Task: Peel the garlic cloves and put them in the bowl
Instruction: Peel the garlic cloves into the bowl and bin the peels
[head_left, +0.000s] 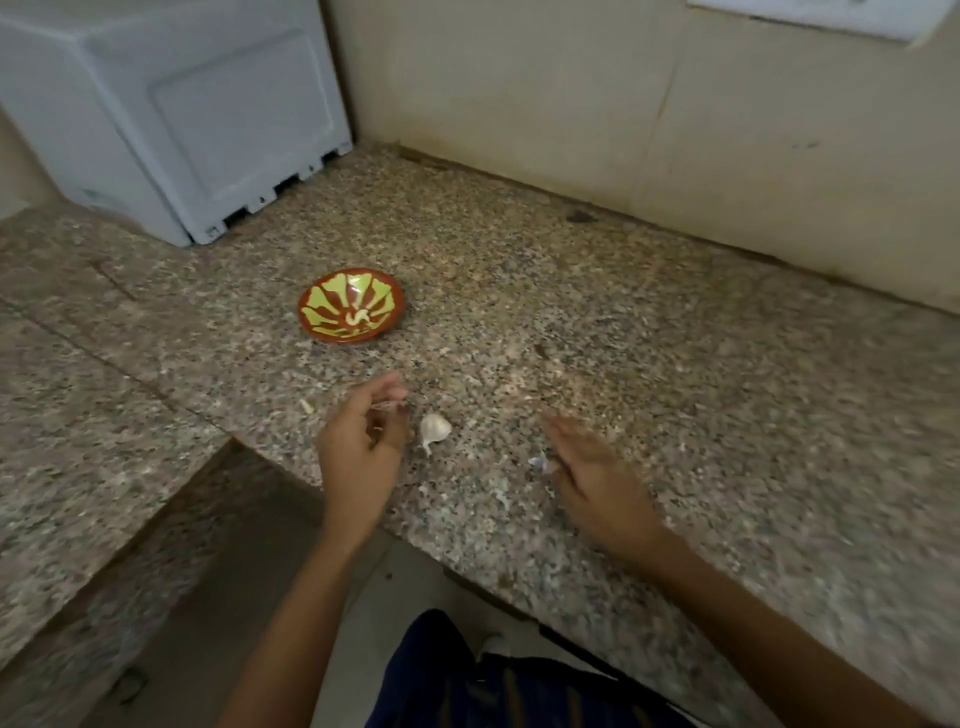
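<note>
A red-brown bowl with a yellow-green pattern stands on the granite counter, with pale peeled garlic in its middle. An unpeeled garlic clove lies on the counter between my hands. Just left of that clove, my left hand has its fingers curled and pinches what looks like a thin strip of garlic skin. My right hand hovers to the right with its fingers stretched out. A scrap of peel lies by its thumb. The picture is blurred by motion.
A small pale garlic piece lies left of my left hand. A white appliance stands at the back left corner. The wall runs along the counter's far edge. The counter's front edge is near my body.
</note>
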